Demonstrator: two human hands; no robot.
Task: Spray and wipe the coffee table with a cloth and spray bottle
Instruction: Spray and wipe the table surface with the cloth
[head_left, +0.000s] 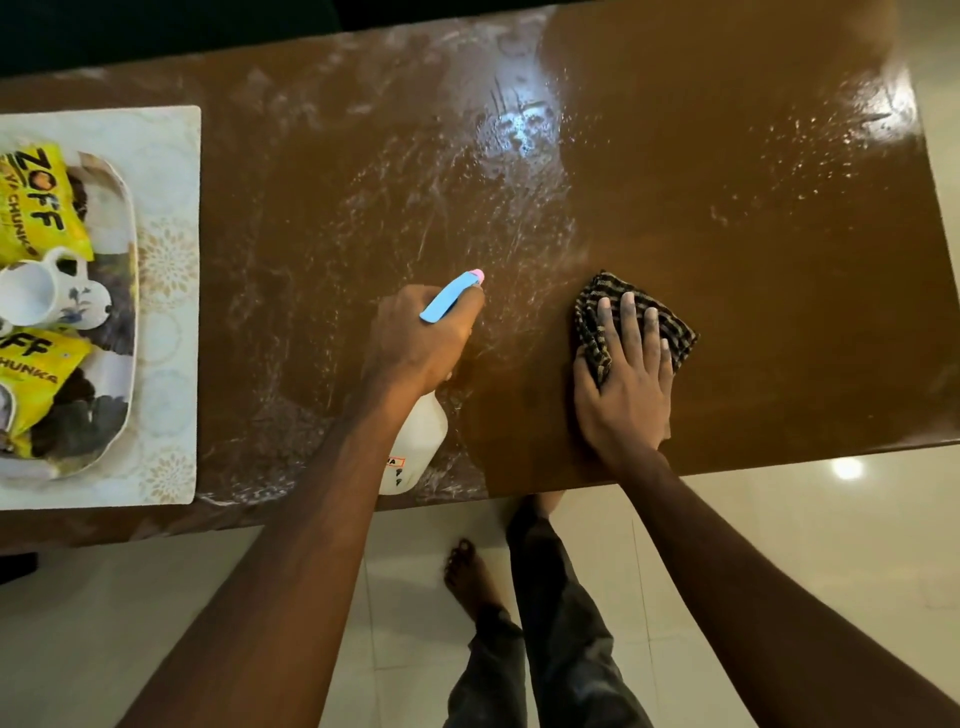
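The bench (727, 249) fills the view: a glossy brown top, and its middle stretch is covered in wet streaks and droplets (467, 208) that catch the light. The part nearer the right end looks smoother, with scattered drops at the far corner.

The cloth (587, 325), dark with pale stripes, lies bunched on the bench just right of the wet patch. The right grip (623, 384) lies flat on top of it, fingers straight and spread, palm pressing it into the surface. It's pinning the cloth rather than clutching it. My read is that the flat palm spreads the pressure for a broad sweep into the wet zone beside it.

Now the spray bottle (415, 447), with a white body and a blue head with a pink tip. It's tilted over the near edge of the bench, nozzle aimed forward across the streaked area. The left grip (421, 343) is closed around the neck, fingers wrapped below the head. Whether a finger is squeezing the trigger, I can't tell. Held low and angled like that, it looks set to lay spray ahead of the cloth.

Out at the left end, well apart from the work, a pale placemat (171, 156) carries a tray (130, 218) with yellow packets (36, 202) and a white cup (31, 293). That end looks unwiped, in my judgement. Below the near edge are a tiled floor (779, 545) and a bare foot (467, 577).
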